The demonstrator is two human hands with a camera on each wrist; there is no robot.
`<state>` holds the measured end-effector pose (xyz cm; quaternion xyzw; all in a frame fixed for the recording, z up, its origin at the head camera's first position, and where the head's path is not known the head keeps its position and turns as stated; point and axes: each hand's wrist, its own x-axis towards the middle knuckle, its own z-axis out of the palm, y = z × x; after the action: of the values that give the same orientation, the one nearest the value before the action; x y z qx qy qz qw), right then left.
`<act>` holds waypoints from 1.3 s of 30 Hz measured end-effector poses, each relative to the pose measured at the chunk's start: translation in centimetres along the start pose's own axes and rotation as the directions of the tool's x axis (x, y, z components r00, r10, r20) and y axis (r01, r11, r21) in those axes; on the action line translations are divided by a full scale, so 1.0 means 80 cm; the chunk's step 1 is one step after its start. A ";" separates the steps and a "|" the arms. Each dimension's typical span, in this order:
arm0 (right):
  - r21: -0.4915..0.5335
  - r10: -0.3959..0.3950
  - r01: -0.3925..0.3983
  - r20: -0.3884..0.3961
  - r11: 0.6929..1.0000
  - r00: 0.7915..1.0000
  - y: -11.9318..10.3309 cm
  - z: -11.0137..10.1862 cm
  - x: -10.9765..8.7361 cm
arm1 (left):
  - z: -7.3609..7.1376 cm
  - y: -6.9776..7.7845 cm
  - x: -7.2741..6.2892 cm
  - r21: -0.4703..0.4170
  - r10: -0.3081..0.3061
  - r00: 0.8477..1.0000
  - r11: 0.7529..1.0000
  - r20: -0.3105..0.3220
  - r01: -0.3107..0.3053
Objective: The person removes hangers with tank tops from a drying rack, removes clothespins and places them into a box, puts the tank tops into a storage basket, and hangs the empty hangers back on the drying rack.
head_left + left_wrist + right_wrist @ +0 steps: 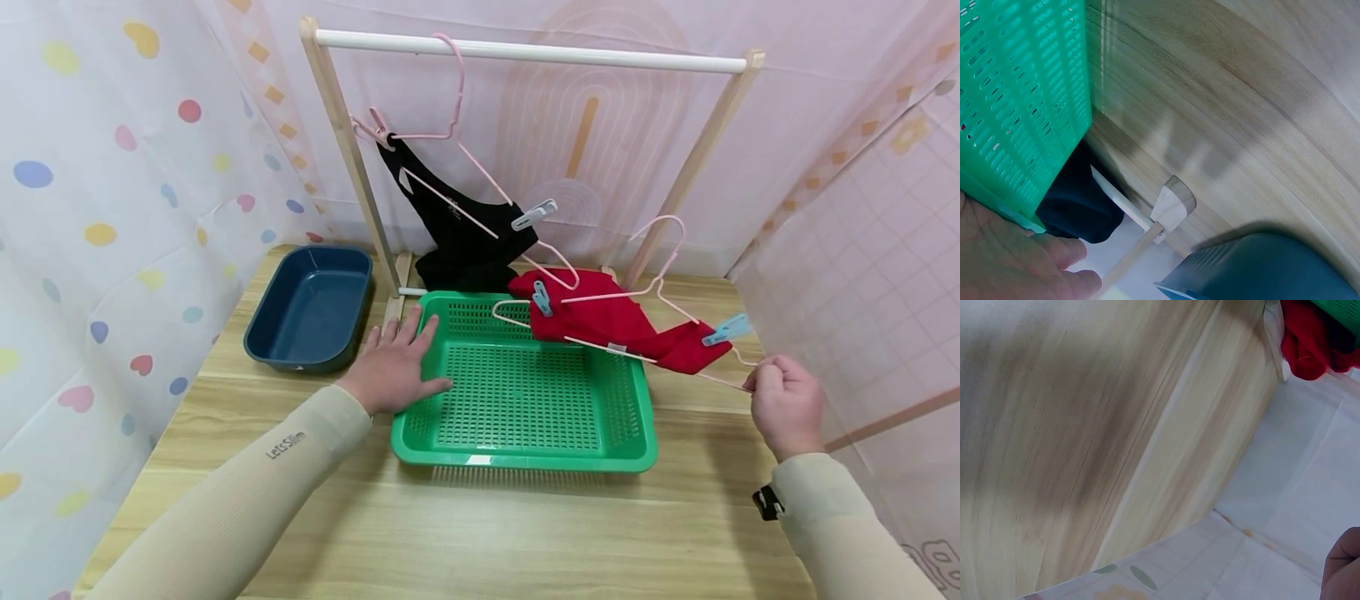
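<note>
My right hand [787, 406] pinches one end of a pink hanger [607, 297] between thumb and fingers. A red garment [618, 321] is fixed to that hanger by two blue clothespins [727, 329], and it slants over the back right of the green basket [525, 461]. The hanger's hook points up, apart from the rod. My left hand [392, 368] rests with spread fingers on the basket's left rim. In the left wrist view, its fingers [1063, 253] show beside the basket's wall [1016, 94]. The right wrist view catches only an edge of my right hand [1344, 569].
A wooden rack with a white rod [540, 54] stands behind the basket. From it hangs a black garment [450, 217] on a pink hanger, tilted, with a grey-blue clothespin [534, 215] and a pink clothespin [378, 121]. A dark blue basin [311, 308] sits at the left.
</note>
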<state>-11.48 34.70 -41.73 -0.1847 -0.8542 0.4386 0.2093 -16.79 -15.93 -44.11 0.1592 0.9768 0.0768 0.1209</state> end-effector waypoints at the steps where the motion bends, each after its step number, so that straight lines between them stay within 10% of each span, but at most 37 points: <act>1: -0.001 -0.005 0.005 0.004 1.000 1.000 0.001 0.000 0.000 | 0.000 0.000 0.000 0.002 0.001 1.000 1.000 0.000 -0.001; 21: -0.103 -0.074 0.093 0.175 0.990 0.982 0.001 0.015 -0.011 | 0.003 -0.009 0.003 -0.049 0.034 0.999 0.998 0.004 -0.034; 39: -0.026 -0.205 0.213 0.172 0.977 0.963 -0.011 0.040 -0.025 | 0.005 -0.017 0.000 -0.095 0.074 0.997 0.993 -0.028 -0.076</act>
<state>-11.58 31.09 -43.08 -0.0603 -0.8931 0.4090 0.1773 -17.08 -17.12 -44.78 0.1890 0.9667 0.1302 0.1135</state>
